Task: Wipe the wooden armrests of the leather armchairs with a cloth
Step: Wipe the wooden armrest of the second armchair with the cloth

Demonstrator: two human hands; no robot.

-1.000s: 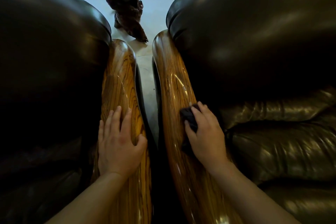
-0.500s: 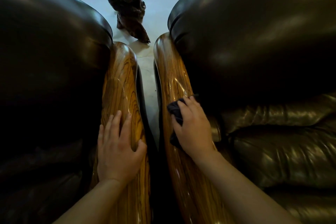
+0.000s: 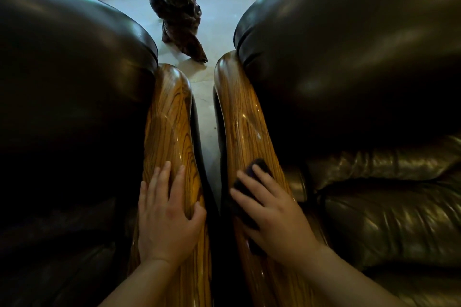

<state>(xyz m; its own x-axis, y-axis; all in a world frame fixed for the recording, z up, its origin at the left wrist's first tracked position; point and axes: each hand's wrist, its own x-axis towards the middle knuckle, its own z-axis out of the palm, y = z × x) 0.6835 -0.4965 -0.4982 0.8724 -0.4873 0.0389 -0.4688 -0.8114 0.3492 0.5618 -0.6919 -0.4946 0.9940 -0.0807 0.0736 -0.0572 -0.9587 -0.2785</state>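
R hand (image 3: 272, 212) presses a dark cloth (image 3: 258, 168) flat on the right chair's wooden armrest (image 3: 239, 107), fingers spread narrow over it, cloth edge poking out past the fingertips and under the palm. Vs half a sec ago the hand sits lower on the rail, closer to the body, and a full sec ago it was about here too, so it went up and has come back: one wipe stroke out and back over the mid section. The far, rounded end of that armrest, near the leather backrest (image 3: 349, 57), looks not yet reached by these strokes.

L hand (image 3: 167, 217) lies open, fingers slightly fanned, flat on the left chair's armrest (image 3: 169, 117), holding nothing; barely moved, prob. just bracing. No cloth there, so that rail likely waits its turn.

Dark carved wood sculpture (image 3: 174, 7) stands on the floor (image 3: 219, 12) beyond the gap.
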